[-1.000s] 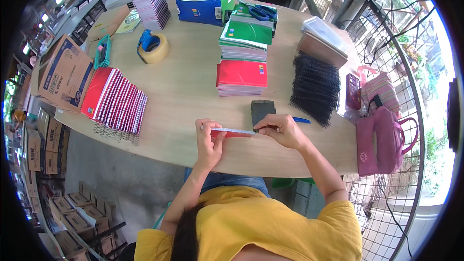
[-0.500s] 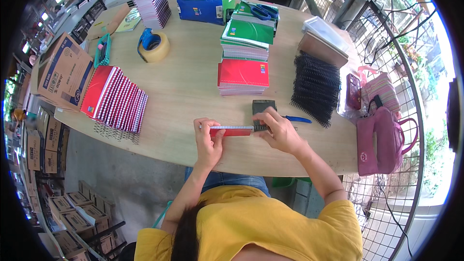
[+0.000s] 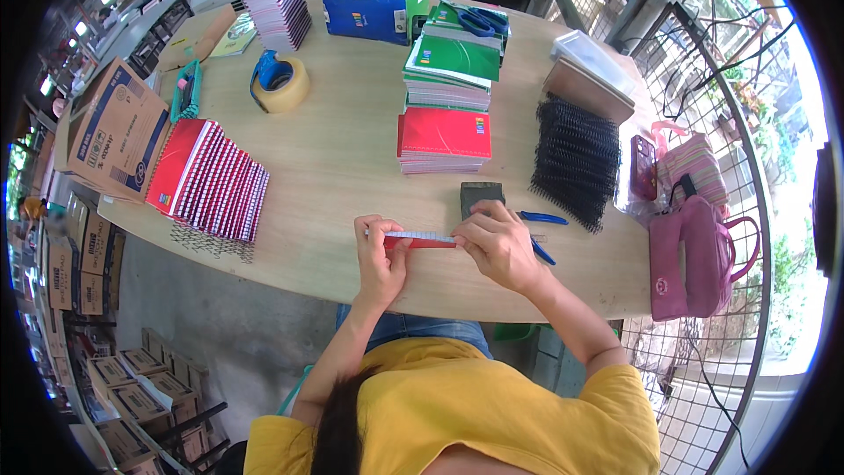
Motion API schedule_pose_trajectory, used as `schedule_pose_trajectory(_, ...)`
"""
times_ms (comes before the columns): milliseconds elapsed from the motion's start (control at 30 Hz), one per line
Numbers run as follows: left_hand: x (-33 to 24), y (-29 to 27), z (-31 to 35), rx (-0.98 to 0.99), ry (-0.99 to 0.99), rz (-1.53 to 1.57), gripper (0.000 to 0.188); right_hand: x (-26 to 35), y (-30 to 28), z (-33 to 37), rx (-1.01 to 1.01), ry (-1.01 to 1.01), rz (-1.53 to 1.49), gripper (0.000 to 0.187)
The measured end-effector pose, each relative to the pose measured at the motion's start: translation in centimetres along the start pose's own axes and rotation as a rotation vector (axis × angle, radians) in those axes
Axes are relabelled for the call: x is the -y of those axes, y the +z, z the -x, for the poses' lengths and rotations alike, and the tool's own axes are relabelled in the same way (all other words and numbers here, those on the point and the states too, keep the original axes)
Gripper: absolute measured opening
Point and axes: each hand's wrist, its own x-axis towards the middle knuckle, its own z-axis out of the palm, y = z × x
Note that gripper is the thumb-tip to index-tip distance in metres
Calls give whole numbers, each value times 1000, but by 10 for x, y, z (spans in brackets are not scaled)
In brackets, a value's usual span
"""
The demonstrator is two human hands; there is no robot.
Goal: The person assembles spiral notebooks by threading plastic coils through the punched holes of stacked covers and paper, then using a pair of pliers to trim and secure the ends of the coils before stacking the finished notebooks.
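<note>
Tabletop point(image 3: 325, 158) beneath, a red notebook point(image 3: 426, 244) (edge upward) bridges 2 hands point(image 3: 381, 266) point(image 3: 499, 244).

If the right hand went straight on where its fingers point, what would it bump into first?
Probably the red notebook: the right hand points left at its right end and seems to touch it already. Farther along sits the left hand. Exact depth is hard to tell.

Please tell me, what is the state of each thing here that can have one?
Left hand: closed on red notebook
Right hand: at the notebook's right end, grip partly hidden
Red notebook: held, long edge upward
Blue tool: handles spread, head hidden
Blue-green box: open-topped
Scissors: lying down, blades unclear
Black wire bindings: piled
</note>
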Motion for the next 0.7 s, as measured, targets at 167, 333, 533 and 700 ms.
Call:
schedule_pose_trajectory(167,-1,-4,-1,7,54,-11,37,-39,-29,-15,153,118,-60,44)
schedule_pose_trajectory(333,-3,8,-6,-7,70,-17,56,-74,-29,-18,462,5,-22,46)
schedule_pose_trajectory(533,-2,13,-11,38,8,64,59,-88,-30,-25,550,61,-829,45)
schedule_pose_trajectory(700,-3,8,-14,56,79,21,57,-73,-39,-32,538,313,-1081,49)
